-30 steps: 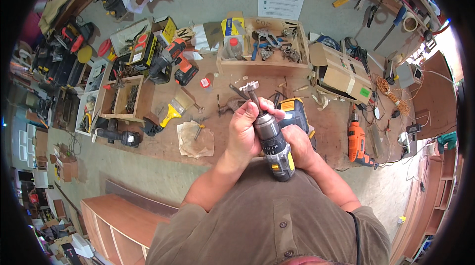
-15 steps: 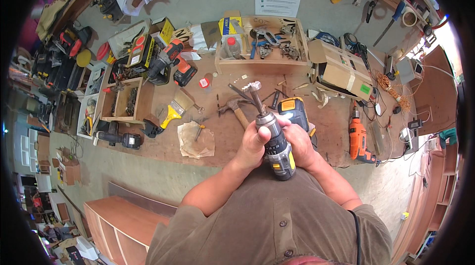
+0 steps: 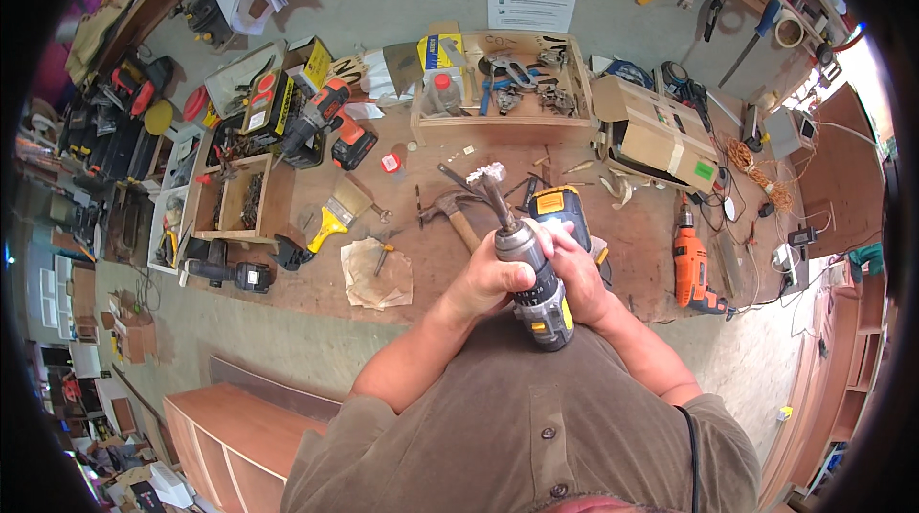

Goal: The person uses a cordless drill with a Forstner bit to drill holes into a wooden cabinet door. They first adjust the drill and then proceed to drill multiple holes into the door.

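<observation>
Both my hands are around a black, grey and yellow cordless drill (image 3: 544,314), held close to my shirt with its chuck pointing away over the bench. In the chuck sits a bit (image 3: 495,199) with a wide, toothed head. My left hand (image 3: 486,281) wraps the drill's left side, thumb lying across the body just behind the chuck. My right hand (image 3: 582,281) closes on the other side, fingertips near the chuck; the handle is hidden. Just beyond it shows a black and yellow block (image 3: 563,209); whether it joins the drill, I cannot tell. A claw hammer (image 3: 461,218) lies beyond the bit.
An orange corded drill (image 3: 689,259) lies at right, near a cardboard box (image 3: 665,135). At left are an orange and black cordless drill (image 3: 321,121), a yellow-handled brush (image 3: 335,216) and stained paper (image 3: 375,276). Behind stands a wooden tray (image 3: 507,130) with metal fittings.
My left thumb has come down from its raised position to lie against the drill body. My right fingers have shifted at the chuck. The view has moved slightly.
</observation>
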Available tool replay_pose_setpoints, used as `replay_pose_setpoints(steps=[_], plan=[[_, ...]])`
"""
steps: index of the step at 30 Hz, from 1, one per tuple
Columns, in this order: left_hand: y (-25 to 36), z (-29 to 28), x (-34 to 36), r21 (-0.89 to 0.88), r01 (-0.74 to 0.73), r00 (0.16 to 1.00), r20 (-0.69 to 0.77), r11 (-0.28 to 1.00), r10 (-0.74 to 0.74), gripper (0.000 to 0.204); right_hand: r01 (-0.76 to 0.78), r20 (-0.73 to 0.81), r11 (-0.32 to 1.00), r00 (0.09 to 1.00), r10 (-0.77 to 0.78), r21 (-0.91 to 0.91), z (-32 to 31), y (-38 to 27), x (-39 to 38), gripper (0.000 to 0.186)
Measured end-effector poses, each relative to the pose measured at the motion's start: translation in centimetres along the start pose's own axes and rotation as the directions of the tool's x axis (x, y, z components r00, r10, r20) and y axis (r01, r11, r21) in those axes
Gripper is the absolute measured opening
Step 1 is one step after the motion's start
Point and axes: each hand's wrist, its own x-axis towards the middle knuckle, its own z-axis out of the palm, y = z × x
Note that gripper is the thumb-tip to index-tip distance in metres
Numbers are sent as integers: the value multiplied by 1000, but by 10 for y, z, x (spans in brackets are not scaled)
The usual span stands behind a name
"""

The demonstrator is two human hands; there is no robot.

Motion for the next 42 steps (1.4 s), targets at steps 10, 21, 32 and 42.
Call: replay_pose_setpoints(steps=[10, 21, 32, 42], plan=[[-22, -19, -10, -368, -111, 935, -353, 923, -29, 29, -35, -86, 999, 996, 37, 31, 6, -7, 5, 50], [-21, -20, -12, -358, -120, 950, -312, 926, 2, 38, -41, -64, 996, 997, 46, 76, 6, -6, 9, 51], [-22, -22, -15, -219, -25, 956, -291, 975, -41, 29, -228, 143, 955, 969, 203, 189, 7, -6, -4, 52], [-17, -17, -14, -230, 49, 950, -289, 972, -116, 63, -221, 136, 938, 972, 191, 268, 9, -2, -1, 41]])
